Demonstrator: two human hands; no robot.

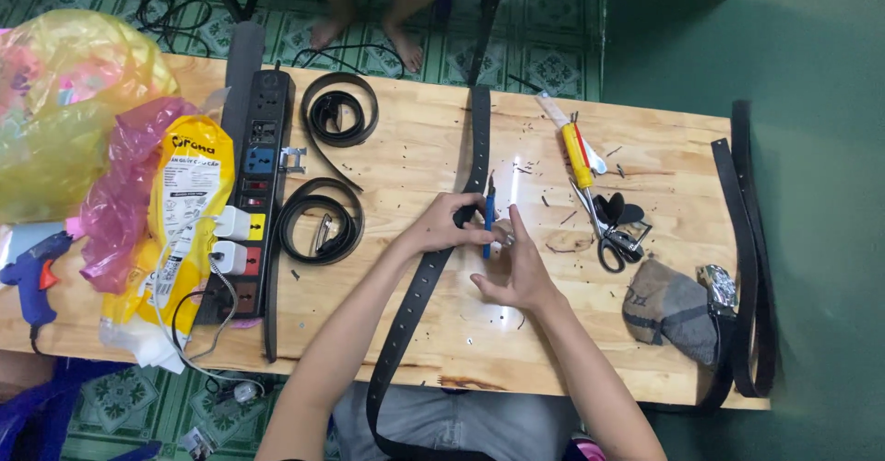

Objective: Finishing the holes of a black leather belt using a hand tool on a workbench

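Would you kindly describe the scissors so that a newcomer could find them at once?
On the wooden table, look right of the long black belt and the right hand. The scissors lie below the yellow knife; only they have looped black handles.

belts: five are counted – one long punched belt [419, 286] under the hands, two coiled belts [339, 115] [318, 226] at left, two [742, 267] [763, 240] at the right edge
hands: two, left [452, 221] and right [516, 272]
scissors: one pair [608, 235]
power strips: one [258, 175]
glue guns: one [32, 272]
plastic bags: three [64, 101] [124, 194] [189, 212]
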